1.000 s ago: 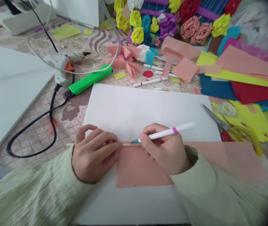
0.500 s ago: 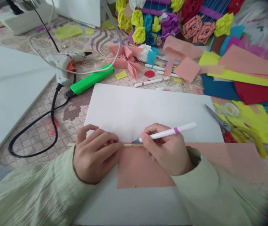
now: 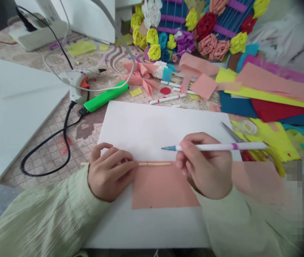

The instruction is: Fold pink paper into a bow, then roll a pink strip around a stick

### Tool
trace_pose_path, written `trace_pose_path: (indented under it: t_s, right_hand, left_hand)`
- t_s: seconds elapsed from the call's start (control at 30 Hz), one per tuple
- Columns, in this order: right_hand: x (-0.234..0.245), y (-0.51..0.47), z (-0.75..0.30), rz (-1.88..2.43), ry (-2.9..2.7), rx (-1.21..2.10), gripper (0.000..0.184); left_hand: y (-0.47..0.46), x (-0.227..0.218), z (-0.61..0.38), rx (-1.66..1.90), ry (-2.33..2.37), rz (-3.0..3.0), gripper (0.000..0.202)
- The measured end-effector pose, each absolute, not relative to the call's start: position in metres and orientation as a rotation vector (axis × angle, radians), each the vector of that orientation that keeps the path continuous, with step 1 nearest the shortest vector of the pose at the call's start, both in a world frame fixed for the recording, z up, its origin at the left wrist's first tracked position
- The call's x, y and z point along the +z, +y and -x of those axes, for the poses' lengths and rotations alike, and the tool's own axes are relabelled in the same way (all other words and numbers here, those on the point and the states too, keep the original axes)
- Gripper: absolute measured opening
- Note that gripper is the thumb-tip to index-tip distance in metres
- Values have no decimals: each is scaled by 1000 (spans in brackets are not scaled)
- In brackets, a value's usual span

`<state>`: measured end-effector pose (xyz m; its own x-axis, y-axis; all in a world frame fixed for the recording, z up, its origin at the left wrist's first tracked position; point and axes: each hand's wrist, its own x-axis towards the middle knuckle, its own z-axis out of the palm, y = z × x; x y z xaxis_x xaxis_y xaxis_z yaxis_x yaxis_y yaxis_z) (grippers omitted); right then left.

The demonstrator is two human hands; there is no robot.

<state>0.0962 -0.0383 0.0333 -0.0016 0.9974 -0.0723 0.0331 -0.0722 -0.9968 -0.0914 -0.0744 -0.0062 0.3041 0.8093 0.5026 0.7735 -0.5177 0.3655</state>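
My left hand pins a thin wooden stick under its curled fingers. The stick lies along the upper edge of a salmon-pink paper strip, which has small dark marks near its lower edge. A white marker with a blue-grey tip and a magenta band is pinched in my right hand. Its tip points left, over the white board under the paper and just above the stick's right end. My right hand and sleeve cover part of the strip, which shows again further right.
Scissors lie at the board's right edge, beside yellow paper and a tape roll. To the left are a glue gun, its looped cable and a green bar. Paper flowers and white pens sit behind.
My right hand has lifted the marker off the paper by the stick and moved right, turning the marker nearly level. My left hand stays on the stick. The camera view has shifted a little.
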Motion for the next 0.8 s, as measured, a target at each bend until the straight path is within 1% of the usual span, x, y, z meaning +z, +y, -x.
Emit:
trace_pose_path:
  t_s: [0.13, 0.27, 0.33, 0.4, 0.5, 0.63, 0.8]
  right_hand:
    - [54, -47, -118, 1166, -1169, 1070, 7]
    - [62, -74, -147, 1209, -1214, 819, 4]
    - [58, -93, -160, 1242, -1234, 811, 6]
    - [49, -112, -170, 1290, -1244, 854, 13]
    - [35, -134, -181, 1380, -1202, 798, 19]
    - [23, -149, -187, 1391, -1162, 824, 25]
    - [24, -153, -177, 1388, -1202, 745, 27]
  left_hand:
    - [-74, -10, 94, 1039, 1479, -2532, 13]
    - [-72, -13, 97, 1055, 1447, -2589, 12]
    - [-71, -12, 99, 1077, 1431, -2618, 12]
    - [-71, -9, 101, 1117, 1414, -2644, 11]
    - [-75, -4, 104, 1140, 1410, -2670, 11]
    - [-93, 0, 107, 1069, 1392, -2677, 13]
    - [-125, 0, 100, 990, 1372, -2679, 14]
